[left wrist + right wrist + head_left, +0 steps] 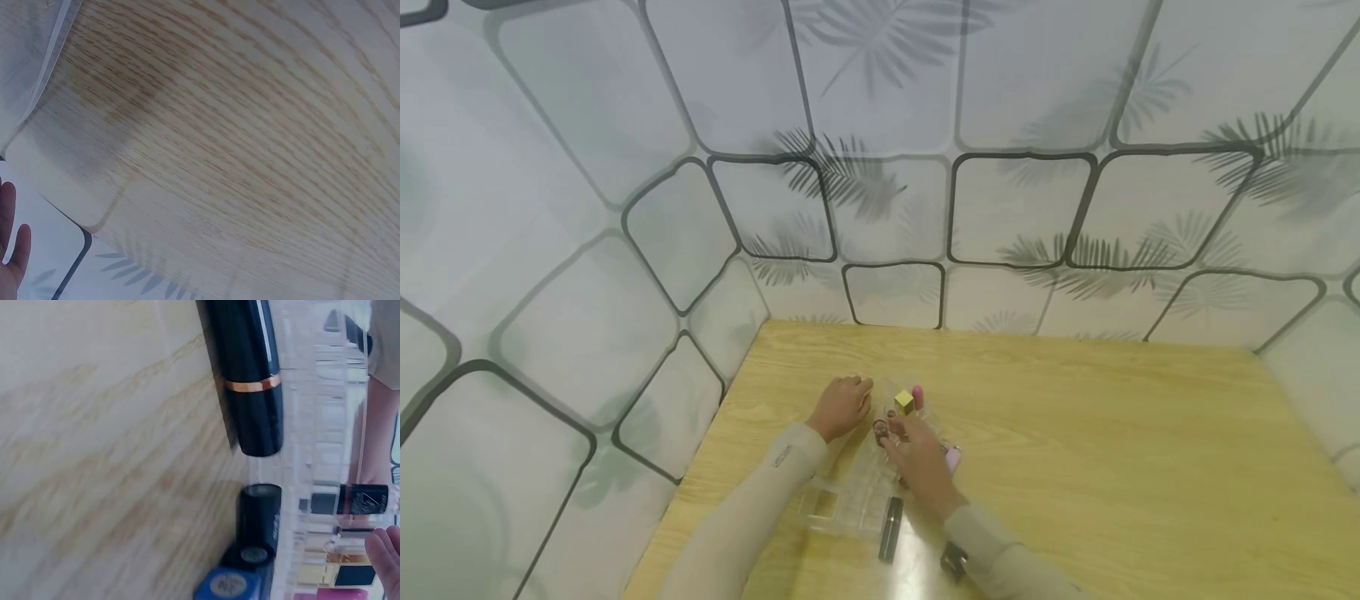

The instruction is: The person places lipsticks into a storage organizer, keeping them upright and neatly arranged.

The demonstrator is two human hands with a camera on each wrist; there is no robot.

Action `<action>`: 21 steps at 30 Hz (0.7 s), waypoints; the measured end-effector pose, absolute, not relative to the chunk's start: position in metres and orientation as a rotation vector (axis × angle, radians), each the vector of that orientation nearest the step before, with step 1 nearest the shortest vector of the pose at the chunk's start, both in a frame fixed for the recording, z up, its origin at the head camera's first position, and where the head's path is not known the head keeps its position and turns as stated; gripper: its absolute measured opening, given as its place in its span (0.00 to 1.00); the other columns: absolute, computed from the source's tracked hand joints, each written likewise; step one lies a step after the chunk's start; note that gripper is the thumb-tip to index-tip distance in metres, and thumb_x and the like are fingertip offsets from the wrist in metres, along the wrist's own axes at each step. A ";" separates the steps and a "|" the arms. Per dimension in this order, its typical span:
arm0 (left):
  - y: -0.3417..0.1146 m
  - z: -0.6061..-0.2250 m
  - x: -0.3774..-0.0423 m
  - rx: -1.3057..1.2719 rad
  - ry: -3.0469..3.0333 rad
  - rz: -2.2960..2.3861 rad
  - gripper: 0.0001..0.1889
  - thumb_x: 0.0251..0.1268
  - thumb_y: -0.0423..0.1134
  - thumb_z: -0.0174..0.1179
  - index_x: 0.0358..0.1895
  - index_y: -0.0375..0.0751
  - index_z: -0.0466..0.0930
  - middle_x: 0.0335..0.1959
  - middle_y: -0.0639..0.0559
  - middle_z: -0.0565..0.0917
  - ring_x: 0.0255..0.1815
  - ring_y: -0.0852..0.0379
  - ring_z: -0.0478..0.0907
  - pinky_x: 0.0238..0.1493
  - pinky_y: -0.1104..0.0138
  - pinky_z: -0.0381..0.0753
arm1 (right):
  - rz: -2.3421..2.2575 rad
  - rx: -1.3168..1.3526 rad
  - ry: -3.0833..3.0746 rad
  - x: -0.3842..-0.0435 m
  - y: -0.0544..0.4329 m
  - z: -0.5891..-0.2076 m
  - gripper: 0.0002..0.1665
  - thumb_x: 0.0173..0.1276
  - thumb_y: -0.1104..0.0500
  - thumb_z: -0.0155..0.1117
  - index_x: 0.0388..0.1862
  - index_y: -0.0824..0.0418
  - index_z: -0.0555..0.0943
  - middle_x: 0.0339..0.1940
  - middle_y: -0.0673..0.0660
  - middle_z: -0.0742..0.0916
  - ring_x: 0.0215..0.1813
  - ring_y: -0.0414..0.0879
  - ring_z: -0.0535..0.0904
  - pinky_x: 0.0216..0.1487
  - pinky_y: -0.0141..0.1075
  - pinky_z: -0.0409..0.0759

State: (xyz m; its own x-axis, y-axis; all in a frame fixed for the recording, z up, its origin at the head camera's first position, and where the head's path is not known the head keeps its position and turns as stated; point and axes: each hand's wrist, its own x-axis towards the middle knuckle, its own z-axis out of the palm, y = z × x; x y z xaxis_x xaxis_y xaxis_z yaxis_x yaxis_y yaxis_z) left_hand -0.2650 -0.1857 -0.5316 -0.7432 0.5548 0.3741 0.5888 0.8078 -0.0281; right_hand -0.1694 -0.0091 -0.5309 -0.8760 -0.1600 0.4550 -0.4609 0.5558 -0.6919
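A clear plastic cosmetics organizer (853,500) stands on the wooden table, with lipsticks and other cosmetics in it. My left hand (842,407) is at its far left side; in the left wrist view its fingers (22,250) look relaxed, with nothing between them. My right hand (921,462) reaches over the organizer, its thumb and a finger at a dark lipstick (881,432). The right wrist view shows this black lipstick tube (365,499) upright in a compartment, close to the fingertips (382,550). Part of the grip is hidden. A gold-yellow box (904,402) stands at the organizer's far end.
A black tube with a copper band (253,383) lies beside the organizer. A short black tube (259,512) and a blue-ended one (228,584) are close by. Pink items (952,458) sit right of the right hand. A patterned wall (895,296) borders the table (1112,433).
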 end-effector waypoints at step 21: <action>-0.185 -0.531 -0.266 -0.854 -2.656 -0.148 0.02 0.58 0.34 0.56 0.32 0.40 0.73 0.19 0.50 0.74 0.19 0.57 0.70 0.27 0.62 0.74 | 0.935 1.031 -2.583 -0.178 0.091 -0.531 0.16 0.54 0.64 0.68 0.43 0.64 0.80 0.44 0.56 0.84 0.49 0.50 0.80 0.51 0.43 0.79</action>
